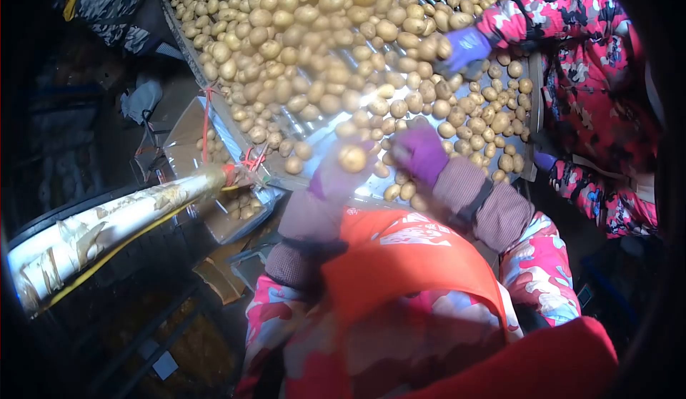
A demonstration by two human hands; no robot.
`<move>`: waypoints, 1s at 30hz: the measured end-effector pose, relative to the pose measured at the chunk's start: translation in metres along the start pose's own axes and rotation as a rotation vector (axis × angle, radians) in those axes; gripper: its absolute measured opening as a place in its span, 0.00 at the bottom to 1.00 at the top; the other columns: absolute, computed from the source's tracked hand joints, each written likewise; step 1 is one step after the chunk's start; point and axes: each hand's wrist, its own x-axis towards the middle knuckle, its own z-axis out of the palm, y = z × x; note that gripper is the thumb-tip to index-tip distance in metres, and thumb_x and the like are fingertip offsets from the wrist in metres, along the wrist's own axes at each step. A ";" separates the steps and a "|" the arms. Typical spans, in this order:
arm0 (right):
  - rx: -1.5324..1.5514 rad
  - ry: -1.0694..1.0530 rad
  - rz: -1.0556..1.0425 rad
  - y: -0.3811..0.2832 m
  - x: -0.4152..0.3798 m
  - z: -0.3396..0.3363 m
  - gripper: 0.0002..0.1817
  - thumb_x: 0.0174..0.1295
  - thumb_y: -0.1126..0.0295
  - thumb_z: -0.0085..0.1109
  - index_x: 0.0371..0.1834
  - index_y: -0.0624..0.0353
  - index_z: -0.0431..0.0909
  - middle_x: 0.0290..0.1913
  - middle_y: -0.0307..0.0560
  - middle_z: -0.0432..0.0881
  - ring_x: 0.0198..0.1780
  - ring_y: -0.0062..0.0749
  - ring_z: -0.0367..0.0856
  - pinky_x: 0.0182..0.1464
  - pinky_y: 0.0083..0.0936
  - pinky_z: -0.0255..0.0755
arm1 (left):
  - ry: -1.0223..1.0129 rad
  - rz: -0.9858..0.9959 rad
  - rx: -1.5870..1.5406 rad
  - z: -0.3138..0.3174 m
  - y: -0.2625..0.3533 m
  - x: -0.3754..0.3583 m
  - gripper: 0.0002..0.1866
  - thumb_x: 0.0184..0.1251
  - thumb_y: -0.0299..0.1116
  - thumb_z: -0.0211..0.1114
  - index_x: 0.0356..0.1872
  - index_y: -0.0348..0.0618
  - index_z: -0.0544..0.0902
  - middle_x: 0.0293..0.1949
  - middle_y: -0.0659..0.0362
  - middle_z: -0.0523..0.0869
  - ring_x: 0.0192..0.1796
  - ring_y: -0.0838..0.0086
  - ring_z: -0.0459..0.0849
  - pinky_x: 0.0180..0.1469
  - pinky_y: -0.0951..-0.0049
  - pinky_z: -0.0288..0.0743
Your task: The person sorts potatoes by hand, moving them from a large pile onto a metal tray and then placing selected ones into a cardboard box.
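Note:
A large heap of potatoes [286, 34] covers the sorting table, thinning toward my side. My left hand [340, 174], in a purple glove and smeared by motion, is at the near edge. A single potato [352, 159] shows against its fingers and looks held there. My right hand [423, 154], also purple-gloved, reaches over the pale tabletop [325, 139] beside loose potatoes. Its fingers are blurred, and whether they grip anything is hidden. Several small potatoes [407, 190] lie just under my right wrist.
Across to the right, a co-worker's gloved hand [466, 47] touches potatoes. Another person's camouflage sleeve [114, 6] shows at upper left. A cardboard box [187, 138] with potatoes stands left of the table, near a taped white pole [107, 231] and red ties [251, 160].

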 end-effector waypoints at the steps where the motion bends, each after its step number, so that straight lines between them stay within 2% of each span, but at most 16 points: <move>1: 0.215 -0.160 0.194 0.003 0.022 -0.017 0.15 0.60 0.57 0.59 0.43 0.55 0.82 0.47 0.54 0.82 0.54 0.54 0.78 0.58 0.49 0.71 | 0.041 -0.007 0.145 -0.005 -0.004 -0.006 0.26 0.69 0.29 0.66 0.66 0.38 0.72 0.59 0.50 0.81 0.57 0.66 0.82 0.55 0.66 0.81; 2: -0.069 0.076 -0.084 0.032 0.047 -0.013 0.13 0.62 0.60 0.59 0.43 0.57 0.83 0.40 0.54 0.84 0.45 0.51 0.81 0.50 0.44 0.74 | 0.080 0.031 0.239 -0.010 -0.012 -0.012 0.24 0.69 0.30 0.67 0.64 0.37 0.73 0.57 0.50 0.83 0.56 0.67 0.83 0.54 0.66 0.81; 3: -0.163 0.484 -0.327 0.036 0.068 -0.021 0.12 0.63 0.63 0.59 0.45 0.56 0.83 0.43 0.54 0.84 0.47 0.53 0.80 0.51 0.46 0.73 | 0.119 0.071 0.335 -0.017 -0.025 -0.017 0.23 0.68 0.31 0.67 0.62 0.37 0.74 0.55 0.50 0.84 0.54 0.68 0.83 0.53 0.67 0.81; 4: -0.166 0.591 -0.354 0.043 0.100 -0.030 0.13 0.64 0.65 0.59 0.49 0.56 0.84 0.46 0.54 0.84 0.49 0.53 0.80 0.53 0.46 0.73 | 0.146 0.075 0.347 -0.025 -0.038 -0.021 0.22 0.68 0.31 0.67 0.61 0.36 0.76 0.54 0.51 0.84 0.53 0.67 0.84 0.52 0.66 0.81; 6: -0.168 0.425 -0.223 0.057 0.156 -0.040 0.18 0.63 0.65 0.59 0.56 0.52 0.81 0.53 0.53 0.83 0.56 0.54 0.78 0.60 0.45 0.72 | 0.187 0.050 0.289 -0.041 -0.067 -0.027 0.21 0.68 0.32 0.68 0.58 0.35 0.78 0.53 0.51 0.85 0.51 0.65 0.85 0.50 0.65 0.81; 9: -0.474 0.275 -0.051 0.067 0.212 -0.050 0.28 0.62 0.64 0.59 0.68 0.41 0.71 0.66 0.55 0.74 0.62 0.54 0.76 0.61 0.47 0.73 | 0.216 -0.060 0.058 -0.050 -0.075 -0.036 0.21 0.68 0.34 0.68 0.58 0.35 0.78 0.53 0.50 0.85 0.46 0.62 0.86 0.46 0.64 0.81; 11: -0.577 0.349 0.025 0.080 0.216 -0.048 0.30 0.60 0.63 0.61 0.69 0.39 0.70 0.69 0.57 0.71 0.63 0.55 0.76 0.62 0.47 0.73 | 0.239 -0.090 0.012 -0.055 -0.071 -0.041 0.21 0.69 0.35 0.67 0.58 0.36 0.78 0.53 0.50 0.84 0.46 0.63 0.85 0.46 0.65 0.80; 12: -0.473 0.179 0.150 0.068 0.216 -0.064 0.34 0.59 0.60 0.63 0.72 0.38 0.67 0.70 0.58 0.69 0.66 0.55 0.75 0.64 0.45 0.73 | 0.253 -0.107 0.005 -0.055 -0.069 -0.043 0.21 0.69 0.35 0.67 0.59 0.36 0.77 0.53 0.50 0.84 0.46 0.63 0.85 0.45 0.65 0.80; 13: -0.552 0.036 0.241 0.058 0.222 -0.076 0.33 0.59 0.58 0.64 0.70 0.40 0.68 0.68 0.58 0.72 0.65 0.54 0.76 0.62 0.46 0.74 | 0.259 -0.120 0.000 -0.055 -0.067 -0.048 0.21 0.69 0.35 0.66 0.59 0.36 0.77 0.53 0.50 0.84 0.45 0.63 0.85 0.45 0.65 0.80; 15: -0.459 0.081 0.245 0.064 0.214 -0.082 0.29 0.60 0.58 0.64 0.65 0.45 0.70 0.61 0.56 0.76 0.62 0.54 0.78 0.57 0.48 0.75 | 0.275 -0.148 0.004 -0.057 -0.064 -0.059 0.22 0.69 0.36 0.66 0.60 0.36 0.77 0.54 0.50 0.84 0.45 0.63 0.85 0.44 0.65 0.80; 18: -0.673 0.042 0.244 0.059 0.208 -0.091 0.28 0.60 0.57 0.65 0.63 0.48 0.70 0.57 0.54 0.79 0.60 0.52 0.79 0.55 0.48 0.75 | 0.278 -0.179 0.001 -0.059 -0.061 -0.065 0.22 0.70 0.36 0.65 0.61 0.37 0.76 0.54 0.50 0.84 0.44 0.63 0.85 0.43 0.65 0.79; 21: -0.834 0.193 0.224 0.086 0.214 -0.064 0.33 0.59 0.57 0.67 0.67 0.50 0.67 0.59 0.53 0.79 0.58 0.50 0.81 0.56 0.48 0.75 | 0.277 -0.186 -0.019 -0.059 -0.058 -0.067 0.23 0.71 0.37 0.64 0.62 0.37 0.75 0.54 0.50 0.84 0.43 0.63 0.84 0.42 0.66 0.79; 24: -0.561 0.263 0.243 0.090 0.208 -0.069 0.33 0.57 0.57 0.69 0.66 0.52 0.70 0.57 0.51 0.81 0.55 0.45 0.84 0.56 0.42 0.77 | 0.276 -0.182 -0.035 -0.059 -0.057 -0.067 0.23 0.71 0.37 0.63 0.63 0.37 0.74 0.55 0.50 0.83 0.42 0.64 0.84 0.41 0.66 0.79; 27: 0.033 0.292 0.245 0.048 0.167 -0.071 0.30 0.58 0.59 0.69 0.64 0.54 0.74 0.52 0.51 0.84 0.53 0.42 0.84 0.56 0.36 0.78 | 0.267 -0.167 -0.043 -0.062 -0.053 -0.060 0.23 0.72 0.38 0.62 0.64 0.38 0.73 0.55 0.50 0.83 0.41 0.64 0.84 0.40 0.67 0.78; 29: 0.464 0.100 0.200 -0.012 0.118 -0.057 0.32 0.56 0.52 0.68 0.62 0.54 0.76 0.60 0.59 0.78 0.63 0.52 0.77 0.63 0.42 0.72 | 0.256 -0.165 -0.048 -0.061 -0.049 -0.057 0.24 0.73 0.38 0.61 0.64 0.38 0.73 0.55 0.50 0.83 0.40 0.64 0.84 0.40 0.67 0.78; 30: 0.505 -0.118 0.123 -0.017 0.095 -0.036 0.30 0.57 0.55 0.67 0.62 0.54 0.76 0.61 0.59 0.78 0.63 0.52 0.76 0.62 0.44 0.73 | 0.248 -0.163 -0.054 -0.060 -0.047 -0.052 0.24 0.73 0.38 0.61 0.64 0.38 0.72 0.56 0.50 0.83 0.40 0.64 0.84 0.39 0.67 0.78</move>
